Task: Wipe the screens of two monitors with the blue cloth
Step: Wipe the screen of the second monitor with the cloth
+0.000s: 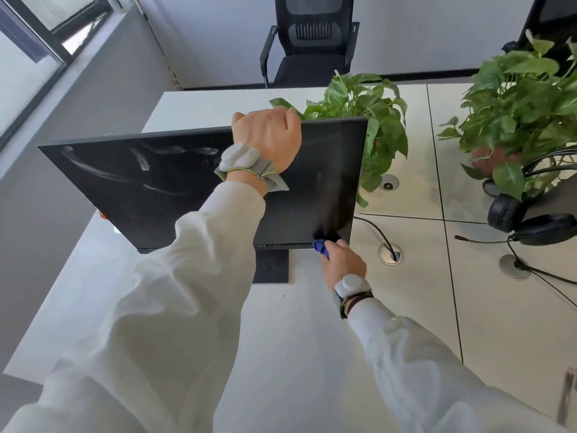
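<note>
A black monitor (162,185) stands on the white desk (290,323), its dark screen tilted toward me, with white smears on its left half. My left hand (268,135) grips the monitor's top edge, fingers curled over the back. My right hand (343,264) holds a crumpled blue cloth (321,246) against the screen's lower right corner. Part of a second monitor (552,20) shows at the top right, mostly out of frame.
Two leafy potted plants (368,104) (524,98) stand behind and to the right of the monitor. Black headphones (537,223) with cables lie at the right. Cable grommets (389,254) sit in the desk. A black office chair (312,42) is beyond the desk, a window (37,42) at the left.
</note>
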